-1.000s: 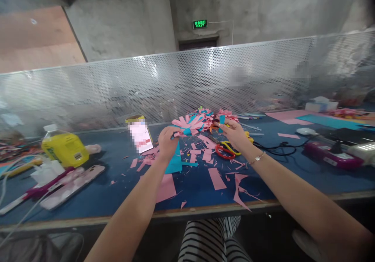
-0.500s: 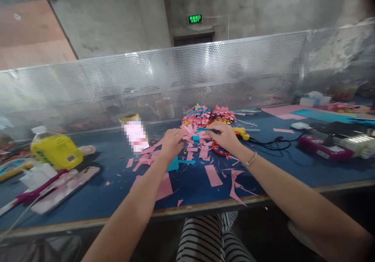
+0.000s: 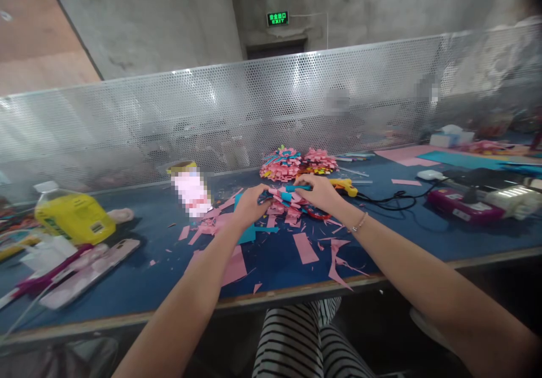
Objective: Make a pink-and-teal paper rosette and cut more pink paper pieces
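Pinching pink ppr flower [image 3: 278,198] w/ L hand [image 3: 253,205], blue strip [image 3: 297,188] w/ R hand [image 3: 319,193], scraps [image 3: 305,248] nearby

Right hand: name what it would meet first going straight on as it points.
Pointing leftward, the right hand would probably first meet the pink-and-blue paper flower, then the left hand; exact depth is unclear.
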A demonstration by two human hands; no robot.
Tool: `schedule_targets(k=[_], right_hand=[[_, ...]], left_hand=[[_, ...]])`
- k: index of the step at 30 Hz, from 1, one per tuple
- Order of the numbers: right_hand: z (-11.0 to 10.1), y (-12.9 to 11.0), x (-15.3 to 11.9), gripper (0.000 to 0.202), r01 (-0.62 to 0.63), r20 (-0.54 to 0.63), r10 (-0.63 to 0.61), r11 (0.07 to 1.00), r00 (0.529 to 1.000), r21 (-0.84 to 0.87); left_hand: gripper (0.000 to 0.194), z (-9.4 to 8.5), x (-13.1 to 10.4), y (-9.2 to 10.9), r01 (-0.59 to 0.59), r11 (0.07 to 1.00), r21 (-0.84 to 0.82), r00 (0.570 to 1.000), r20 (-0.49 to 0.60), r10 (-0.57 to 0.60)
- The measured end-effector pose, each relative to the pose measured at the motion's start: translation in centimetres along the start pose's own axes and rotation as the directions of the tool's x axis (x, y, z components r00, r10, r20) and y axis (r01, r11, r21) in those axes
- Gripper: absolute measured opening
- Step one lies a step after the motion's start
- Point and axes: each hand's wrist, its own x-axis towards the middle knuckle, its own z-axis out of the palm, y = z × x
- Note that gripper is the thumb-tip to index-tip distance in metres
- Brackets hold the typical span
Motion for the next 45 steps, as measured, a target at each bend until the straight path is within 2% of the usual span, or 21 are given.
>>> schedule_targets(k=[12, 19, 22, 26, 31, 35, 40, 45], right_hand=[[0.0, 0.4, 0.1, 0.009, 0.124, -0.059, -0.127, 0.991, 0.99, -0.053], [-0.3, 0.4, 0.2, 0.015, 0.137, -0.128, -0.146, 0.988, 0.981, -0.077], [-0.4, 0.5, 0.3, 0.017, 0.138, -0.139, -0.148, 0.987, 0.979, -0.082], [-0.5, 0.5, 0.3, 0.018, 0.128, -0.136, -0.14, 0.987, 0.981, -0.094], [-0.7, 0.5, 0.3, 0.015, 0.165, -0.132, -0.179, 0.981, 0.975, -0.106], [-0.8, 0.4, 0.2, 0.013, 0.24, -0.125, -0.253, 0.965, 0.959, -0.109], [-1.2, -0.3, -0.1, 0.011, 0.283, -0.059, -0.287, 0.957, 0.956, -0.067], [-1.2, -0.5, -0.3, 0.015, 0.327, 0.015, -0.328, 0.945, 0.945, 0.017]], left_hand=[[0.016, 0.5, -0.1, 0.4, -0.026, 0.999, -0.019, 0.999, -0.038, 0.026], [0.014, 0.3, 0.0, 0.5, -0.009, 1.0, 0.017, 0.996, -0.087, 0.01], [0.016, 0.4, -0.1, 0.7, -0.031, 0.998, 0.047, 0.998, -0.06, 0.034], [0.016, 0.4, -0.1, 1.0, -0.123, 0.98, 0.159, 0.992, -0.006, 0.126], [0.01, 0.2, -0.2, 1.2, -0.259, 0.916, 0.306, 0.962, -0.001, 0.273], [0.015, -0.2, -0.5, 1.2, -0.32, 0.887, 0.332, 0.936, -0.035, 0.351], [0.022, -0.6, -0.6, 1.2, -0.345, 0.888, 0.304, 0.915, -0.103, 0.391], [0.018, -0.6, -0.5, 1.1, -0.289, 0.917, 0.273, 0.929, -0.151, 0.338]])
